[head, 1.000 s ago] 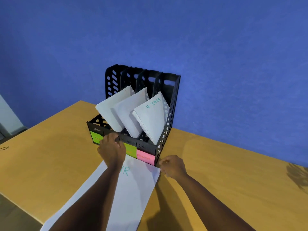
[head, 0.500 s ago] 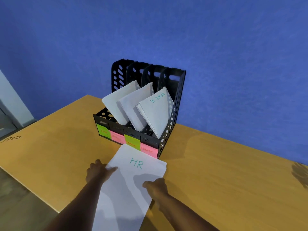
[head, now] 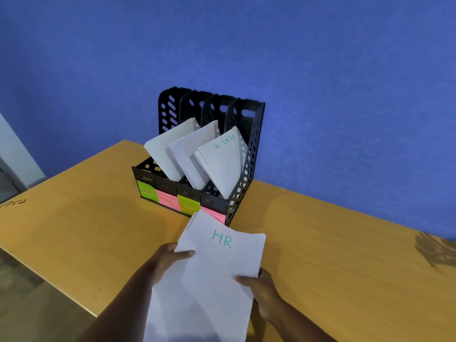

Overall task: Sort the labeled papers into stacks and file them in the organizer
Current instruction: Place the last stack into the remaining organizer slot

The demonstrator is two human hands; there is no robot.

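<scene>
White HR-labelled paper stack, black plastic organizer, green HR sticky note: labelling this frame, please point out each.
White HR-labelled paper stack (head: 212, 275), head view, sheet's middle.
Black plastic organizer (head: 249, 154), head view, right wall.
Green HR sticky note (head: 147, 191), head view, centre.

An office — a wooden desk (head: 345, 243), a labelled file organizer (head: 244, 154) against a plain blue wall (head: 320, 70).

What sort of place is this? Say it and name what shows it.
Probably an office or study desk set up for filing. A black four-slot organizer with coloured department labels stands on a wooden table against a blue wall, and both hands hold a paper stack marked HR.
</scene>
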